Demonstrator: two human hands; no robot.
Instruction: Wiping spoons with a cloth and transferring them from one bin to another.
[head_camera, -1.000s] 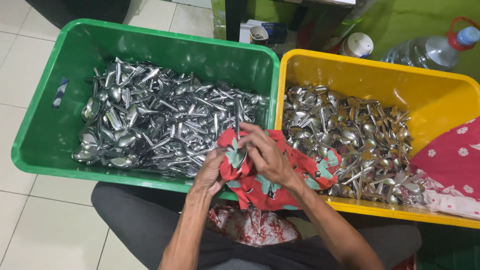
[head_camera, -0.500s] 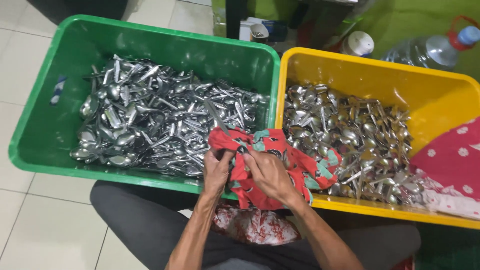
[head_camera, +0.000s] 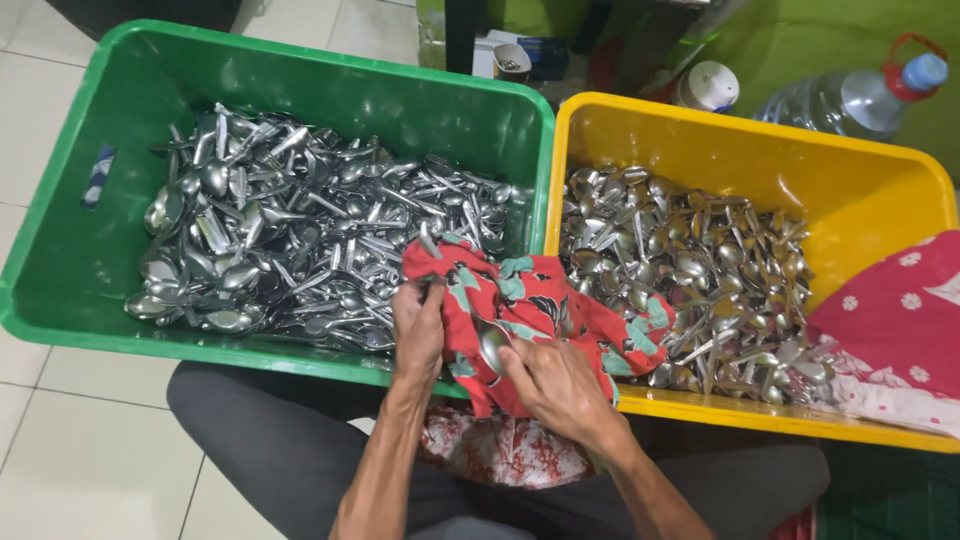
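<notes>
My left hand (head_camera: 418, 332) grips the handle end of a metal spoon (head_camera: 492, 342) through a red cloth with green leaf print (head_camera: 535, 305). The spoon's bowl shows between my hands. My right hand (head_camera: 552, 385) holds the cloth pressed around that bowl. The cloth drapes over the join between a green tub (head_camera: 80, 270) on the left and a yellow tub (head_camera: 700, 140) on the right. Both tubs are heaped with several metal spoons (head_camera: 290, 235).
A second red cloth with white flowers (head_camera: 890, 325) hangs over the yellow tub's right corner. Behind the tubs stand a clear water bottle with a blue cap (head_camera: 850, 98), a white-lidded jar (head_camera: 706, 85) and a small cup (head_camera: 512, 62). My legs are under the tubs on a tiled floor.
My hands have drawn back toward me with the cloth. The left hand shifted onto the spoon's handle, and the spoon's bowl is now exposed between the hands.
</notes>
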